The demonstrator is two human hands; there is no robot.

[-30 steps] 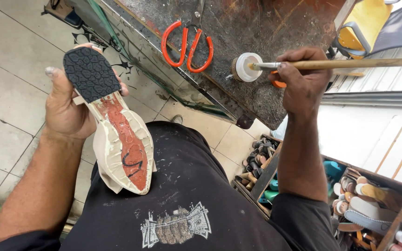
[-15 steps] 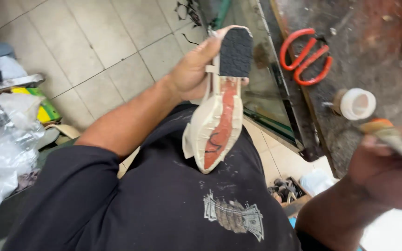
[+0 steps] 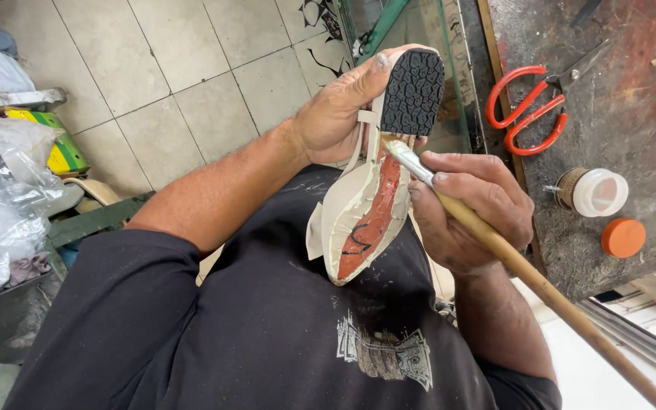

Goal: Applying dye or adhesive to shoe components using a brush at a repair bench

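Left hand (image 3: 341,114) was clamped around a cream shoe (image 3: 370,205) at centre frame, sole facing the camera, fingers wrapped near its black treaded heel piece (image 3: 413,91) in the upper middle. The red-orange sole panel (image 3: 373,212) ran down toward the lower centre, over the person's black shirt (image 3: 267,326). Right hand (image 3: 468,209), right of centre, was closed on a wooden-handled brush (image 3: 525,269); the handle ran off to the lower right corner, and the bristle tip (image 3: 390,146) touched the sole just below the heel piece. Upper right: worn workbench (image 3: 632,99) with red-handled scissors (image 3: 529,110) lying flat. Just below them an open small glue jar (image 3: 590,191) lay on the bench, with an orange lid (image 3: 622,237) near it, apart. Left edge of frame: plastic bags (image 3: 1,205) and a yellow-green box (image 3: 58,148) on the tiled floor (image 3: 176,76).
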